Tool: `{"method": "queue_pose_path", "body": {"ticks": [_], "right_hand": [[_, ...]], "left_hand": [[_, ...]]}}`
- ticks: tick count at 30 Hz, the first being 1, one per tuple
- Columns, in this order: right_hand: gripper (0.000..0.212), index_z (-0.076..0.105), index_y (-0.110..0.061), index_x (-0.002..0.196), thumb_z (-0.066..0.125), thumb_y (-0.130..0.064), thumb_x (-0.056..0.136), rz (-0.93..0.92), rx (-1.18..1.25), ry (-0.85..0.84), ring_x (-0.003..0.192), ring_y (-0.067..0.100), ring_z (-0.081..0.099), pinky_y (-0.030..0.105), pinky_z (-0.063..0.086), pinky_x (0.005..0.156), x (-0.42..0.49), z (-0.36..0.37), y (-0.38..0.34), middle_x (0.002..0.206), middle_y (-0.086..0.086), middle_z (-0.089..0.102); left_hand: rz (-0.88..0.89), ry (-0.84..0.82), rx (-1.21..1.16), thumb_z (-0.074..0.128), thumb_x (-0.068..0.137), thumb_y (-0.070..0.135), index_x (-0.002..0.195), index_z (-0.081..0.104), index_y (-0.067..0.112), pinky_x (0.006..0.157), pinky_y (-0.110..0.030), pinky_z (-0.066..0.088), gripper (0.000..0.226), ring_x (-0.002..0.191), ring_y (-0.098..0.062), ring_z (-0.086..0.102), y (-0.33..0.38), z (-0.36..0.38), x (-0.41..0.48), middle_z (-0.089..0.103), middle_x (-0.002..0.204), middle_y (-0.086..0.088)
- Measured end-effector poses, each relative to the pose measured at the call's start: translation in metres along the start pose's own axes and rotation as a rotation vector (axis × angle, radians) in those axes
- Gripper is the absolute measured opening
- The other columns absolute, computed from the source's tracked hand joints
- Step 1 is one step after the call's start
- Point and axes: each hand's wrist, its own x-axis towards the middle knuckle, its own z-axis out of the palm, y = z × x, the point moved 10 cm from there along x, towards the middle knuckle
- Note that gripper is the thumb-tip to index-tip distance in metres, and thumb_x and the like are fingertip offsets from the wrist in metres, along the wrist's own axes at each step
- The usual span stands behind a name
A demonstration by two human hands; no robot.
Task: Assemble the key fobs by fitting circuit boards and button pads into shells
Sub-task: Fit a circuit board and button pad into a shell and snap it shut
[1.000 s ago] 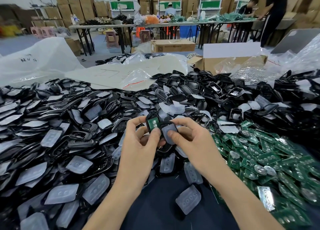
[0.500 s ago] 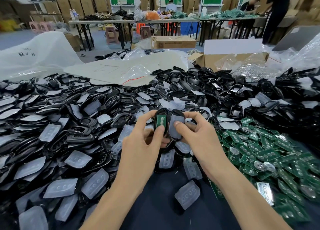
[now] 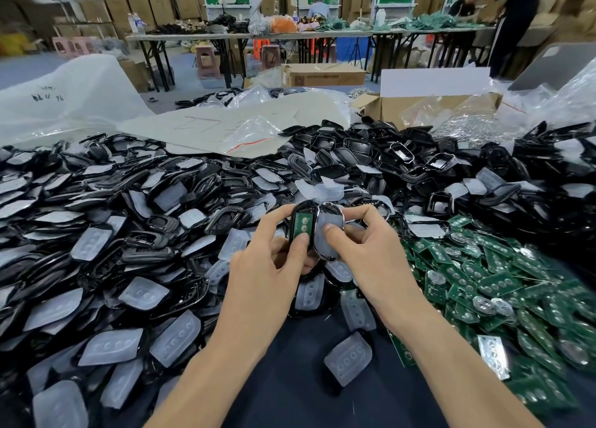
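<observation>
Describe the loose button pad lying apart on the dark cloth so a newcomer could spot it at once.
Find the dark cloth covering the table between the person's forearms. Just left of the right forearm lies the button pad, translucent white with a row of round dimples. Other pads sit heaped among black shells; this one lies apart on the cloth.

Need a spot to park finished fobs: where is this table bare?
Only one patch: the dark cloth at the near edge, between the left forearm and right forearm. The button pads border it on the left and the circuit boards on the right. A lone button pad lies on it. Farther back, shells are heaped edge to edge.
</observation>
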Motion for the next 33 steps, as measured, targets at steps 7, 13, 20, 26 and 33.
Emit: {"method": "queue_pose_path", "body": {"ticks": [7,13,20,26,33], "right_hand": [[0.015,0.057,-0.028,0.098,0.069,-0.024,0.092,-0.013,0.002,0.014,0.061,0.011,0.047,0.016,0.038,0.052,-0.002,-0.002,-0.003,0.08,0.016,0.066],[0.017,0.052,-0.025,0.091,0.067,-0.018,0.092,-0.06,-0.015,0.013,0.047,-0.003,0.048,0.008,0.035,0.047,-0.004,0.003,-0.003,0.053,-0.023,0.056],[0.017,0.055,-0.033,0.091,0.071,-0.029,0.09,-0.015,-0.037,0.123,0.069,0.003,0.067,0.019,0.048,0.059,-0.007,0.002,0.007,0.08,-0.011,0.073],[0.015,0.055,-0.038,0.09,0.071,-0.039,0.091,-0.015,-0.083,0.149,0.076,-0.001,0.069,0.015,0.047,0.06,-0.008,0.004,0.01,0.086,-0.017,0.074],[0.013,0.058,-0.035,0.094,0.07,-0.037,0.093,-0.028,-0.046,0.111,0.075,-0.003,0.07,0.01,0.047,0.06,-0.009,0.008,0.009,0.083,-0.022,0.073]], "left_hand": [[0.007,0.004,0.026,0.06,0.098,0.033,0.108,0.047,0.07,0.069,-0.011,0.053,0.041,0.073,-0.003,0.073,-0.004,0.0,0.0,0.075,0.082,0.018],[0.027,0.033,0.198,0.056,0.094,0.044,0.114,0.042,0.071,0.07,-0.039,0.06,0.036,0.067,-0.009,0.07,-0.01,0.001,-0.002,0.071,0.081,0.016],[0.06,0.088,0.341,0.052,0.094,0.045,0.125,0.042,0.054,0.062,-0.03,0.054,0.033,0.064,-0.006,0.065,-0.008,0.004,-0.004,0.068,0.071,0.011],[0.07,0.106,0.385,0.054,0.096,0.041,0.132,0.043,0.049,0.067,-0.034,0.054,0.038,0.072,-0.01,0.066,-0.004,0.007,-0.006,0.065,0.075,0.016],[0.077,0.096,0.384,0.054,0.098,0.038,0.141,0.052,0.037,0.067,-0.027,0.046,0.043,0.068,-0.011,0.061,-0.003,0.005,-0.006,0.074,0.082,0.005]]}}
